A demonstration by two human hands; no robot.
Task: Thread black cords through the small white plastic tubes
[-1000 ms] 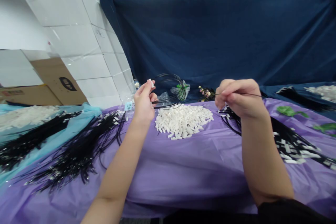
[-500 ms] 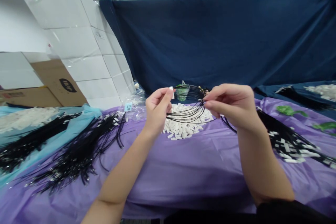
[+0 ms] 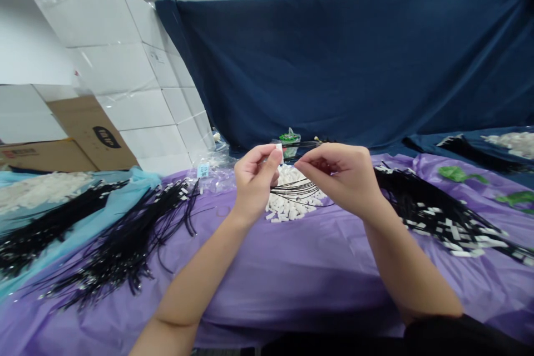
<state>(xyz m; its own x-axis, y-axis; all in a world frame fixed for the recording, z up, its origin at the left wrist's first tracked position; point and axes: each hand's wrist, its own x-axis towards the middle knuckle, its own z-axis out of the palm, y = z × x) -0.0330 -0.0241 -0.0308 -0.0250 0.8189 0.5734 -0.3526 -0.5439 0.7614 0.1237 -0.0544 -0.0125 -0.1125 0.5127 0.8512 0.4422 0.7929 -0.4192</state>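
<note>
My left hand pinches a small white connector housing upright between thumb and forefinger. Thin black wires run in a loose loop from this hand toward my right hand. My right hand is closed, thumb and forefinger pressed together just right of the housing; what sits between those fingertips is too small to make out. Some wire ends with a gold tint show above the right knuckles. Below and behind both hands lies a pile of small white plastic pieces.
Purple sheeting covers the table. Black wire bundles lie at left and right, the right one with white pieces on it. White boxes are stacked at back left, beside a clear plastic bag. Dark blue cloth hangs behind.
My right hand has moved left, closer to the white housing, and its fingertips have left the gold-tinted wire ends. My left hand has shifted slightly right, still holding the housing.
</note>
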